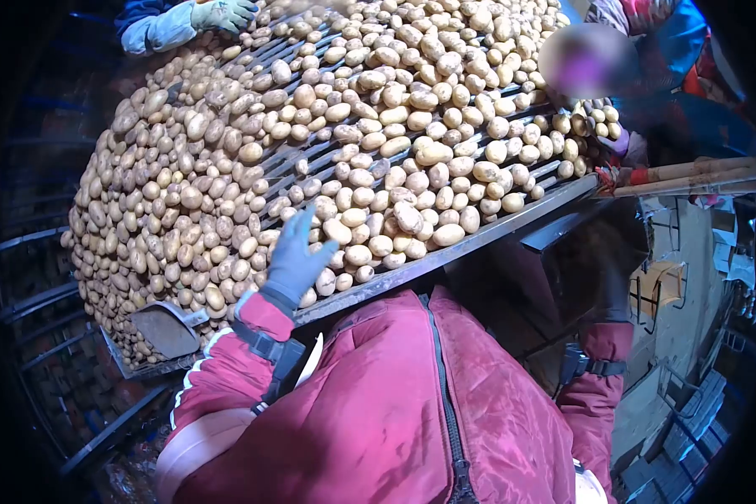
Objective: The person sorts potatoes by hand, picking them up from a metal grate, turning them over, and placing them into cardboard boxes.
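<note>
A large heap of potatoes [412, 210] covers a slatted metal sorting table [290, 164]. My left hand [298, 256], in a blue-grey glove, is at the near edge of the heap. Its fingers and thumb are spread, and nothing shows between them. Several potatoes lie right beside the fingertips. Below the table's rim on the right, my right hand [615, 290] hangs down in dark shadow near a metal chute. Its fingers are too dim to make out, so whether it holds something is hidden.
A metal scoop [168, 328] lies on the potatoes at the left corner. Across the table rests another person's gloved hand [225, 14]. A second person at the right leans over with potatoes by a purple glove [617, 139]. Wooden poles [689, 176] jut out at the right.
</note>
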`<state>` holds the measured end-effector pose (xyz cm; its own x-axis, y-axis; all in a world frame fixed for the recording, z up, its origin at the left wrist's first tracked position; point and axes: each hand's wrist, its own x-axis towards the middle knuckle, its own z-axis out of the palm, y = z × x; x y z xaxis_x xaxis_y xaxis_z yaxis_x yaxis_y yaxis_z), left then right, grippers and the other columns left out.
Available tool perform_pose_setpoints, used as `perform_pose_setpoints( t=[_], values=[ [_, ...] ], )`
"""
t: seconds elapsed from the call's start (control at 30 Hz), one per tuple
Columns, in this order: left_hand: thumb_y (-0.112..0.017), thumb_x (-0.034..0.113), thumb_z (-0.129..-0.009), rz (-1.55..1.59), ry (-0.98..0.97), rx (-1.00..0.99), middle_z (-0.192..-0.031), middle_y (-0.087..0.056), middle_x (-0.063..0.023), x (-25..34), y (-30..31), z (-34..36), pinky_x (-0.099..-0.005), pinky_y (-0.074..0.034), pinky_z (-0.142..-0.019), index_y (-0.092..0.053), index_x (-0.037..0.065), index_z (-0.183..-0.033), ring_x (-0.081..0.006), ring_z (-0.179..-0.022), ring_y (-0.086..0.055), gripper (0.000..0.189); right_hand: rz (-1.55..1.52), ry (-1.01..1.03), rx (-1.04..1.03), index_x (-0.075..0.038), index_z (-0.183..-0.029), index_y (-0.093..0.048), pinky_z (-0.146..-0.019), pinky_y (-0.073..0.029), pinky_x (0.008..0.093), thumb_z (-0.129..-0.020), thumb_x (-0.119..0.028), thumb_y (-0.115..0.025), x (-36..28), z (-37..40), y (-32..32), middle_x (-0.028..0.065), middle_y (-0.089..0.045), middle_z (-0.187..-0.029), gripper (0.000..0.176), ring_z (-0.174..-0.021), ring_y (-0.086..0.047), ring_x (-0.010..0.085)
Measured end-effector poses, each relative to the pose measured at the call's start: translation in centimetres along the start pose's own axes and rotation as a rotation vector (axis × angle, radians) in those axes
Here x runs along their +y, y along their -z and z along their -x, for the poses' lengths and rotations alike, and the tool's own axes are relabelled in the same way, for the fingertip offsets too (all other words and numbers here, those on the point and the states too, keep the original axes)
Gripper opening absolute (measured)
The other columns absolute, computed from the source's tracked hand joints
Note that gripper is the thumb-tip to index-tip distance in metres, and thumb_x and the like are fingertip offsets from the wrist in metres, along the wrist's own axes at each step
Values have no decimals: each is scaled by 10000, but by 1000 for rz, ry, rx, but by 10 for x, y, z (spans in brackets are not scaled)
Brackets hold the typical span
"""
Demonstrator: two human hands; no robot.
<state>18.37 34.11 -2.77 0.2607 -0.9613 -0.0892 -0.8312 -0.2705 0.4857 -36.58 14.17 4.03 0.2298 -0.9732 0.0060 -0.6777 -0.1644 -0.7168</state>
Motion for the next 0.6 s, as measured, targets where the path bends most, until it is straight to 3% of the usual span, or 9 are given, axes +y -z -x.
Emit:
perform_pose_setpoints(
  t=[0.07,0.13,0.27,0.33,0.37,0.43,0.47,0.57,0.6],
  values=[
    [-814,362,-835,-97,31,-94,-1476,-483,-257,41,5,8,-464,-437,-1118,-441,72,-1532,-412,-1365,-490,842,37,106,-280,-19,-1235,-672,-988,-517,318,-961,-124,-675,-27,2,-47,89,-690,-1228,293,-1120,-656,177],
    [-802,342,-843,-88,2,-84,-1477,-485,-253,63,-5,6,-458,-433,-1122,-444,72,-1529,-407,-1367,-489,820,-630,-402,-669,-33,-1175,-718,-863,-540,271,-950,-141,-696,-114,-14,-91,49,-723,-1123,250,-959,-672,122],
    [-779,303,-858,20,-15,20,-1479,-487,-244,90,-30,-12,-448,-426,-1130,-451,73,-1524,-396,-1372,-487,777,-827,-150,-1119,-38,-1436,-593,-870,-502,225,-994,-210,-681,-130,-3,-201,8,-683,-1182,483,-979,-604,76],
    [-767,284,-865,131,26,83,-1480,-489,-240,101,-44,-30,-442,-422,-1134,-455,73,-1521,-391,-1374,-486,756,-926,-59,-1147,-36,-1456,-573,-905,-499,238,-990,-208,-679,-137,-19,-220,17,-685,-1223,508,-1019,-614,89],
    [-761,274,-869,208,55,113,-1480,-490,-238,108,-52,-40,-440,-420,-1136,-456,74,-1520,-389,-1375,-485,746,-716,-76,-1197,-48,-1468,-566,-926,-498,248,-990,-213,-674,-141,-36,-214,18,-690,-1229,517,-1040,-617,97],
    [-749,255,-877,381,120,170,-1481,-491,-233,124,-68,-63,-434,-416,-1139,-460,74,-1517,-383,-1378,-484,725,-755,-163,-1159,-102,-1480,-569,-953,-502,272,-992,-252,-668,-127,-55,-219,11,-705,-1220,520,-1061,-621,104],
    [-743,245,-881,481,147,183,-1482,-492,-231,133,-75,-78,-432,-414,-1141,-461,74,-1516,-381,-1379,-484,715,-595,-52,-1129,-100,-1474,-574,-943,-506,274,-990,-252,-668,-124,-68,-219,9,-706,-1215,516,-1057,-618,95],
    [-725,216,-892,763,209,172,-1483,-494,-224,161,-86,-132,-423,-409,-1147,-467,75,-1511,-373,-1382,-482,686,-432,265,-833,-34,-1432,-584,-937,-516,278,-981,-233,-672,-97,-123,-236,24,-695,-1218,501,-1057,-622,92],
    [-720,206,-896,814,198,139,-1484,-494,-222,169,-85,-153,-421,-407,-1149,-468,75,-1510,-370,-1384,-482,677,-487,197,-773,-14,-1410,-591,-932,-520,280,-978,-224,-676,-96,-136,-227,35,-692,-1218,488,-1051,-630,100]
  ],
)
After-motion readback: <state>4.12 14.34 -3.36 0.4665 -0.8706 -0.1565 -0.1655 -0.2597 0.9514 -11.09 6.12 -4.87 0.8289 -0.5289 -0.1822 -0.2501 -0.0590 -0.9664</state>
